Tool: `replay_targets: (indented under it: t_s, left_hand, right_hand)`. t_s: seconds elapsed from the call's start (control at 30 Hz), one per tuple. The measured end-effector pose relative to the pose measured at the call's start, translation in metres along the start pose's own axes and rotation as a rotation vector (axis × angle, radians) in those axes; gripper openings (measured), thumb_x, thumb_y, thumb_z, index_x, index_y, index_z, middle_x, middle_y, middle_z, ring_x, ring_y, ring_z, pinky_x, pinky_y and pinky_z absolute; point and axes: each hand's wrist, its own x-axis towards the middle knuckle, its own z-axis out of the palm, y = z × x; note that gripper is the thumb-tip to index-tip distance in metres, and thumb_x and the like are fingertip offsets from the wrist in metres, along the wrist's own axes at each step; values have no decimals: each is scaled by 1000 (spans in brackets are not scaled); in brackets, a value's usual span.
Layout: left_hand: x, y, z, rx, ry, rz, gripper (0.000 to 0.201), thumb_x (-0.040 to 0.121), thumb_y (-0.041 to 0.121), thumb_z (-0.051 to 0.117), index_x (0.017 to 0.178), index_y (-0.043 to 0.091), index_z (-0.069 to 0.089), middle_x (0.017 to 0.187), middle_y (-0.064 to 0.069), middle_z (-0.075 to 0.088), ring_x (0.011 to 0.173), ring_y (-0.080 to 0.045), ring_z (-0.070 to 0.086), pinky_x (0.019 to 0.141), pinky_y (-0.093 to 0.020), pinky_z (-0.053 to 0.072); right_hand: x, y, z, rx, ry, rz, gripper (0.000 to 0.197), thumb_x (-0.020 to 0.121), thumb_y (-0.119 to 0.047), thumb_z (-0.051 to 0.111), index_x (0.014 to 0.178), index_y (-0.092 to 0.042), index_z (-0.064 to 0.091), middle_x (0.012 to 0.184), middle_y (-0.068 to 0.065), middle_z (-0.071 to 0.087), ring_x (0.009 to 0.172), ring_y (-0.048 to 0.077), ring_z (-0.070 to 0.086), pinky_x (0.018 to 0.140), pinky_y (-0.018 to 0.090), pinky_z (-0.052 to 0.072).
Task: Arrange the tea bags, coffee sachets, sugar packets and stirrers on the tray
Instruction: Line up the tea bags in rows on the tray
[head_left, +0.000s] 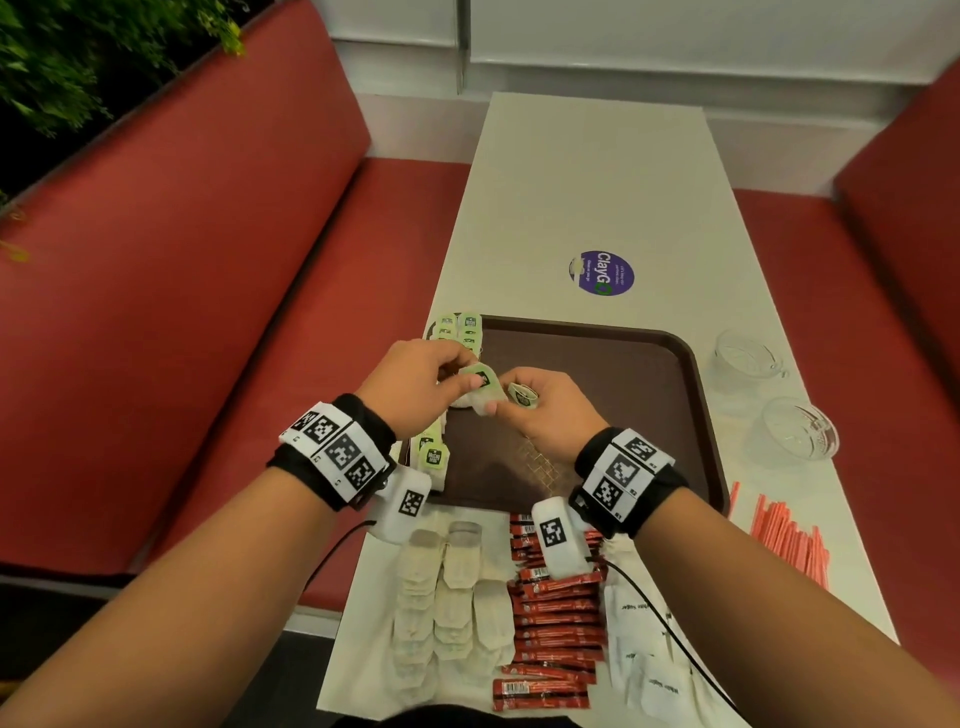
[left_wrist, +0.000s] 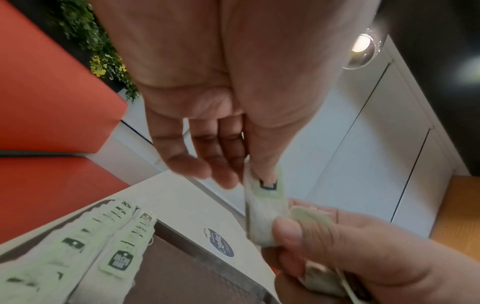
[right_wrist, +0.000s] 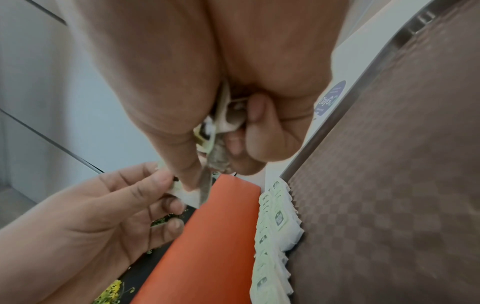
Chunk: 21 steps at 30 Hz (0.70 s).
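A tea bag hung above the brown tray's left side, pinched at its green tag by the left hand. The right hand gripped its lower end and clutched more tea bags. Two rows of tea bags lined the tray's left edge. Coffee sachets, sugar packets and stirrers lay on the table, off the tray.

Soft, even indoor light fills the head view; the white bench is bright, while the plants at its far left corner sink into darkness. Straight edges bow outward near the frame borders. In the left wrist view a round lamp glares above the bench, and fingertips smear with motion blur. The right wrist view is soft throughout, its nearest skin out of focus.
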Motion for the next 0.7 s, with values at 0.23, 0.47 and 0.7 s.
replay_targets:
  t_s: [0.23, 0.47, 0.7]
  left_hand:
    - [33, -33, 6, 216, -13, -155, 14, 97, 30, 61, 107, 25, 69, 94, 6, 67, 93, -19, 63, 83, -32, 50]
    - [59, -52, 44, 530, -452, -187, 32, 99, 27, 59, 129, 15, 63, 124, -5, 65, 114, -25, 59, 90, -30, 45]
    - [83, -65, 58, 525, -310, -246, 28, 91, 33, 70, 117, 24, 66, 118, -2, 65, 107, -24, 61, 87, -34, 49]
  right_hand:
    - [-3, 9, -9, -141, 23, 127, 24, 89, -22, 72, 108, -19, 57, 90, -9, 61, 74, 5, 57, 61, 13, 42]
    - [-5, 16, -18, -232, 25, 198, 13, 91, -16, 59, 100, -17, 50, 94, 5, 68, 71, 19, 61, 60, 30, 48]
    - [-10, 18, -26, -245, 25, 157, 4, 95, -19, 56, 96, -17, 60, 82, -11, 69, 71, 1, 58, 61, 22, 38]
